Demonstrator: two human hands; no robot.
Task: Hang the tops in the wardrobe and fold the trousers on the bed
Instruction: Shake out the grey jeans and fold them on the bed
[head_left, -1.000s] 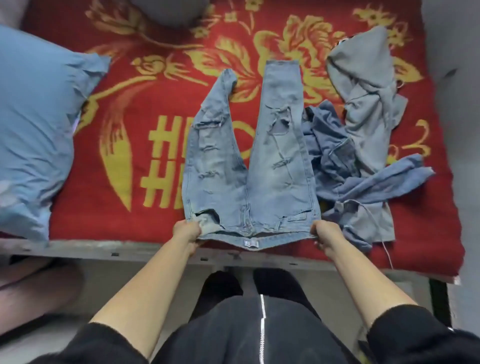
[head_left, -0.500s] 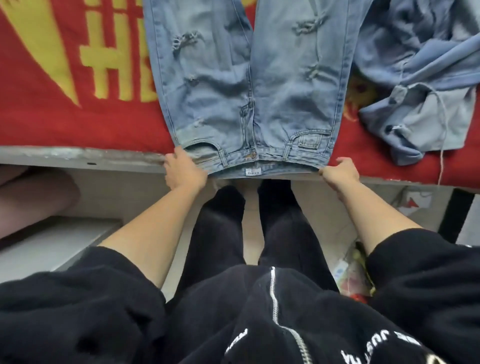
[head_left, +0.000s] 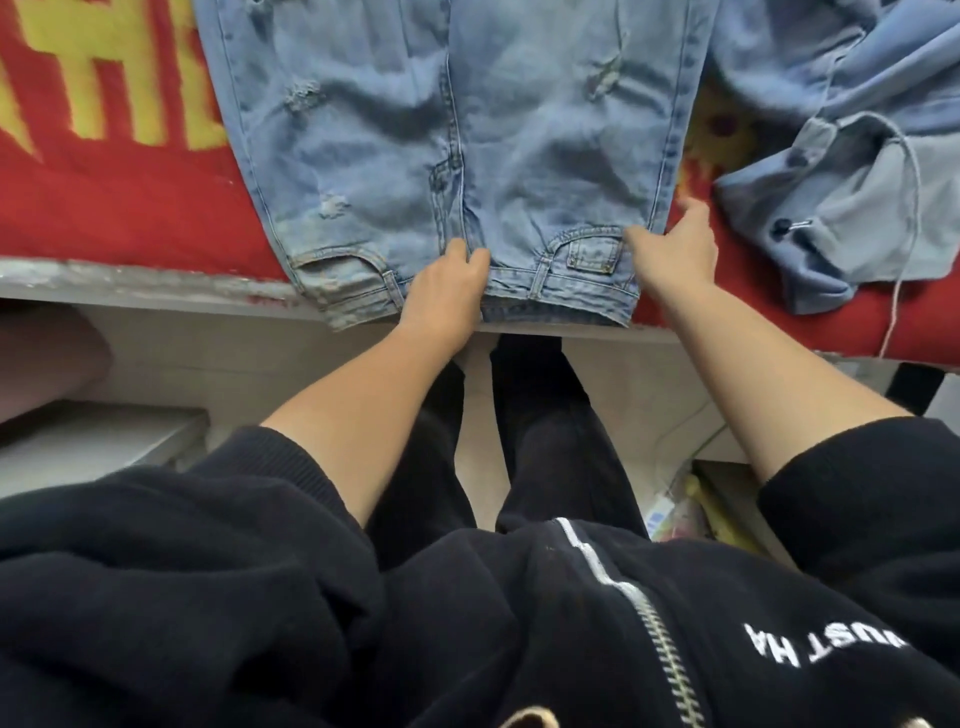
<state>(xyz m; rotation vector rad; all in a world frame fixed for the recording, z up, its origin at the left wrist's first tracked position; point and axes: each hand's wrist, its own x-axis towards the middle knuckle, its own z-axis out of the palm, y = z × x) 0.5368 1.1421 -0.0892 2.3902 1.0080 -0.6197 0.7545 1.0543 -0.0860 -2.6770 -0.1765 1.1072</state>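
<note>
Jeans (head_left: 519, 130), pale blue and ripped, are lying front-up and flat on the red blanket (head_left: 119, 208) with its yellow pattern. The waistband is sitting right at the near edge of the bed (head_left: 130, 283) and drooping a little over it, and the legs are running away from me, out of the top of the view.

My left hand (head_left: 447, 296) is sitting on the middle of the waistband, right at the fly. The fingers are curling down into the denim and the thumb is closing in beside them, so I'm pinching the fabric there. My right hand (head_left: 672, 254) is working the right hip. The thumb is pressing across the denim just beside the small front pocket while the fingers are wrapping round the side seam, so that edge is being clamped between them. Both hands are gripping the same garment, one at the centre and one at the outer edge.

Just beside the jeans on the right, a heap of blue tops (head_left: 852, 208) is lying crumpled on the blanket, touching the leg up near the top of the view.

I'm standing tight against the bed, and my black zip jacket (head_left: 467, 623) is filling the bottom of the picture.
</note>
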